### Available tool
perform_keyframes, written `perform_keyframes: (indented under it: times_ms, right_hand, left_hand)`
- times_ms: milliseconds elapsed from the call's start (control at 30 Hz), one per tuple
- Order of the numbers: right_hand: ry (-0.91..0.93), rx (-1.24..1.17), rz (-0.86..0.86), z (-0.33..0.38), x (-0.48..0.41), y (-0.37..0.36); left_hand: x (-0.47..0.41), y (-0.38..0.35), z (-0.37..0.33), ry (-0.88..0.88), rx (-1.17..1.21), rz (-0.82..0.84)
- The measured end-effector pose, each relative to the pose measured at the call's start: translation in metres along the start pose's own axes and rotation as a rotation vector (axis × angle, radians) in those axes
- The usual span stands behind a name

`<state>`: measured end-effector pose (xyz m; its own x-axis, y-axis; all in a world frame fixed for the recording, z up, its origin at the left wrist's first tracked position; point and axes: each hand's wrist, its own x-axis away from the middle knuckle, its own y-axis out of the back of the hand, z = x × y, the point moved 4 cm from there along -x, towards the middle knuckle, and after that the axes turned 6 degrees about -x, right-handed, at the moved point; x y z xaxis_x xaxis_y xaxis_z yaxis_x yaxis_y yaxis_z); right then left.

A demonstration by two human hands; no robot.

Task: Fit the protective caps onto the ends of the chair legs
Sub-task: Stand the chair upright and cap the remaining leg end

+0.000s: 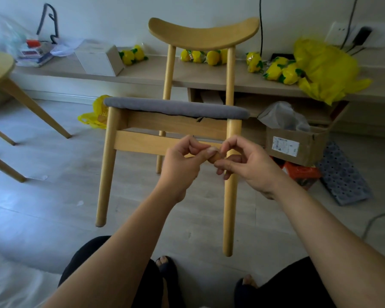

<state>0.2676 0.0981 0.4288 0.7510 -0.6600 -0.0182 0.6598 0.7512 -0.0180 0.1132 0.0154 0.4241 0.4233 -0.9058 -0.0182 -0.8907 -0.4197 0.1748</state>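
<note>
Seen through the head camera, looking down past the person's knees, the job seems to be at the readying stage: a cap is in the fingers, not on a leg. The pale wooden chair with the grey padded seat (176, 107) stands upright on the light plank floor (53, 178). In the air in front of its lower front rail is a small tan-brown rounded cap (214, 158), caught between both hands and well above any leg end.

The left hand (182, 162) has its fingers curled, with the thumb laid across the top of the cap, pinching it. The right hand (246, 165) comes in from the other side, forefinger hooked over and the other fingertips closed against the cap's underside. It looks as if the two hands are turning it or stretching it open, though I cannot tell which way its mouth faces. Both forearms reach out from the lap, wrists bent a little towards each other.

The front leg nearer the right hand (229, 218) ends in what looks like bare wood. The other front leg (105, 174) shows a greyish tip at its foot, perhaps already capped, but it is too small to be sure. To my mind the next move calls for tipping the chair to get a leg end off the floor, then setting the cap's opening squarely on it and pressing it home.
</note>
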Motion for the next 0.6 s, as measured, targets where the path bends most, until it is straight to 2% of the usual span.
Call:
perform_keyframes:
  times_ms: [67, 233, 333, 400, 467, 600]
  right_hand:
    - [0.008, 0.026, -0.073, -0.004, -0.001, -0.001]
    - [0.021, 0.046, -0.27, -0.012, 0.0, -0.009]
    - [0.01, 0.014, -0.322, -0.015, 0.003, -0.012]
    - [-0.015, -0.043, -0.321, -0.013, 0.001, -0.009]
    - [-0.043, -0.124, -0.308, -0.011, 0.0, -0.006]
    - [-0.105, -0.24, -0.193, -0.015, -0.001, -0.014]
  left_hand:
    - [-0.002, -0.005, 0.001, 0.013, -0.011, -0.027]
    - [0.001, -0.014, 0.0, -0.055, -0.137, -0.253]
    - [0.007, -0.02, -0.001, -0.089, -0.172, -0.296]
    - [0.007, -0.02, -0.003, -0.094, -0.121, -0.259]
    - [0.005, -0.015, -0.002, -0.041, 0.048, -0.163]
    - [0.004, -0.013, 0.004, 0.178, 0.431, 0.067]
